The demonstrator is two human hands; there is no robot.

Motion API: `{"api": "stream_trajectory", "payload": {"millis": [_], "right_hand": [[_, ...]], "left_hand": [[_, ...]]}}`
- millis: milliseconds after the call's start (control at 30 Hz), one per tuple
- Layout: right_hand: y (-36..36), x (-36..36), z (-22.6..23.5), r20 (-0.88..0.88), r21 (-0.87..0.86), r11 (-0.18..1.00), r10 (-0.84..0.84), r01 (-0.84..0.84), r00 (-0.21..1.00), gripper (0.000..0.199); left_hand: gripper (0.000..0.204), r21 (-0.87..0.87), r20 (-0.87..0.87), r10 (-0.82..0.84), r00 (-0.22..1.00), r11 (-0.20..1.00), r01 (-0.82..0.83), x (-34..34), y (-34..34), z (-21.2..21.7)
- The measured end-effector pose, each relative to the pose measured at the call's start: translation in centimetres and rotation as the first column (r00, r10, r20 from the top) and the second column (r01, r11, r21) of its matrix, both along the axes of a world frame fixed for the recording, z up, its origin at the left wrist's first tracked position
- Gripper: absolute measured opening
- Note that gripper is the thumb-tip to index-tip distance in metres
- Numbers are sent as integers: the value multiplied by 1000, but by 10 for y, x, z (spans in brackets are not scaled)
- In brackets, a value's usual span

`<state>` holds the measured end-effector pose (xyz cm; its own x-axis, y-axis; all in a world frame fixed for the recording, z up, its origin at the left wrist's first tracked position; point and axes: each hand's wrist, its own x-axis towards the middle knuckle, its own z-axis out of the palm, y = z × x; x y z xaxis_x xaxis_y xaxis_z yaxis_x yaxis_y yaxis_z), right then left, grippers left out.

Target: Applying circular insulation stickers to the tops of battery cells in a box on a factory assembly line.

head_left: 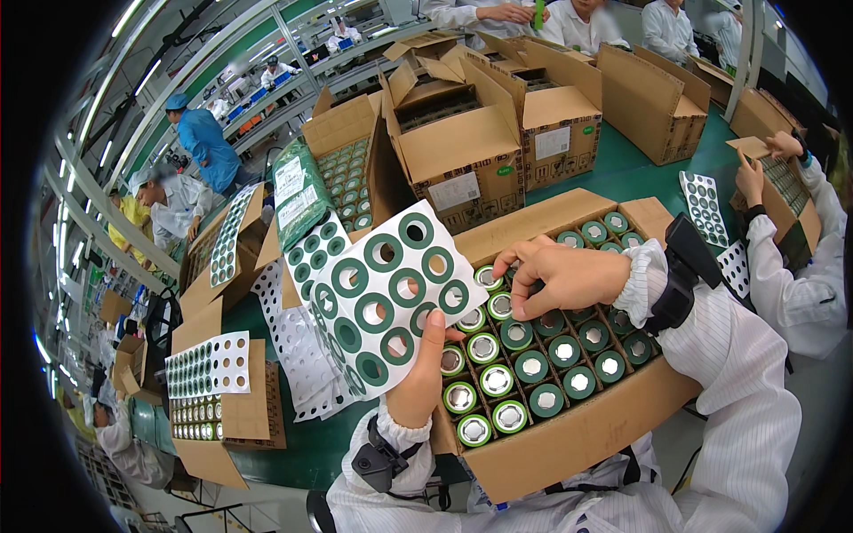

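Note:
My left hand [423, 373] grips the lower edge of a white sheet [391, 293] of dark green ring stickers, tilted up over the left side of an open cardboard box [577, 435]. The box holds rows of upright green cylindrical cells [533, 364] with silver tops; some tops carry green rings. My right hand [560, 277] hovers over the cells near the box's back left, fingertips pinched down at one cell top. Whether a ring is between the fingers is hidden.
Used white sticker sheets [298, 355] lie left of the box on the green table [293, 444]. Several open cartons [462, 142] stand behind. A small box of cells [213, 417] sits at the left. A person in white [800, 266] works at the right.

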<state>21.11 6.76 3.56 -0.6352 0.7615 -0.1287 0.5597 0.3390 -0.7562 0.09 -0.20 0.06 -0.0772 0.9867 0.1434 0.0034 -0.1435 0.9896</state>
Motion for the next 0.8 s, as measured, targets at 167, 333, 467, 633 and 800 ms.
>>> {"api": "stream_trajectory", "payload": {"millis": [167,333,467,633,800], "right_hand": [[0,-1,0,22,22,1000,12,-13,1000,22],[1,0,0,21,22,1000,20,-20,1000,22],[2,-1,-1,28,39,999,28,-29,999,23],[1,0,-3,31,51,998,24,-26,999,23],[1,0,-4,29,95,994,41,-44,999,22]], "left_hand": [[18,-2,-14,0,1000,1000,0,-2,0,-1],[17,37,-24,-1,1000,999,2,-1,1,-1],[17,27,-15,4,1000,1000,-4,0,1,0],[17,-10,-22,5,1000,1000,-5,0,0,0],[17,-2,-4,12,1000,1000,-12,0,1,0]]}}
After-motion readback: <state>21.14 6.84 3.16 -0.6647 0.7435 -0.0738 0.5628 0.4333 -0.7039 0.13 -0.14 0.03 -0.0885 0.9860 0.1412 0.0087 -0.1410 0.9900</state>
